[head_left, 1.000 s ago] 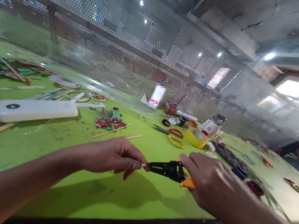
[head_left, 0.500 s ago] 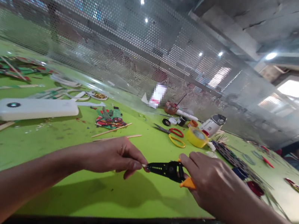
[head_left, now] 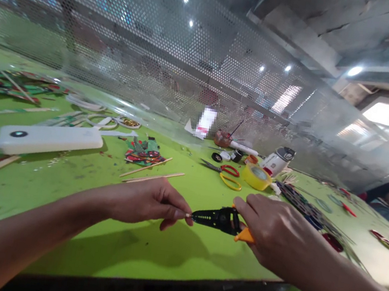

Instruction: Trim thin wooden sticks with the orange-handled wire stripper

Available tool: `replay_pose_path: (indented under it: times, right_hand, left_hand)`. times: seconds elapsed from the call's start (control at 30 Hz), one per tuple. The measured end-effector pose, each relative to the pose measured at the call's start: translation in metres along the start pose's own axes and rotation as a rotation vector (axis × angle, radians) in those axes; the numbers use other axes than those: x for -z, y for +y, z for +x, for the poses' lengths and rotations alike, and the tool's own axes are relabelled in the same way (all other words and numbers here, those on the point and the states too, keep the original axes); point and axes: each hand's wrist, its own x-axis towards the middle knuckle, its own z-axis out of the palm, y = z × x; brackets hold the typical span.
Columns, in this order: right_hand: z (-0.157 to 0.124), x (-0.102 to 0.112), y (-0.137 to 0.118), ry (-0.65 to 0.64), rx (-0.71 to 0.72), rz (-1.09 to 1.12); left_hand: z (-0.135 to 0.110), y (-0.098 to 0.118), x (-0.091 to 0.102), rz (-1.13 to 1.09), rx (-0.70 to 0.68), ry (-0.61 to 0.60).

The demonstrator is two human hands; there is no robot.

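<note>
My right hand (head_left: 276,232) grips black wire-stripper pliers with orange handles (head_left: 221,219), held just above the green table (head_left: 93,228) near its front edge. The pliers' jaws point left. My left hand (head_left: 148,202) is pinched on a small pale piece (head_left: 188,215) at the tip of the jaws; it is too small to name. Both forearms reach in from the bottom corners.
A white power bank (head_left: 47,139) lies at the left. Thin wooden sticks (head_left: 154,177) and red-green cutouts (head_left: 141,152) sit mid-table. Red-and-yellow scissors (head_left: 224,175), a yellow tape roll (head_left: 256,176), small pots and a white bottle (head_left: 276,161) stand behind. A perforated metal screen (head_left: 156,61) backs the table.
Both hands and the pliers stay where they were. The view has shifted slightly.
</note>
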Motion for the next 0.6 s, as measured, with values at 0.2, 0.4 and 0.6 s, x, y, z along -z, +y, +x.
replay_pose_path:
  times: [0.2,0.4,0.6]
  right_hand:
    - [0.000,0.006,0.000,0.065,0.032,-0.009]
    - [-0.001,0.010,0.000,0.114,0.046,-0.035]
    - [-0.004,0.014,0.000,0.115,0.026,-0.035]
  left_hand:
    - [0.001,-0.002,-0.001,-0.026,-0.021,-0.034]
    - [0.001,-0.001,-0.001,-0.084,-0.058,-0.068]
    - [-0.001,-0.002,0.000,-0.082,-0.105,-0.068]
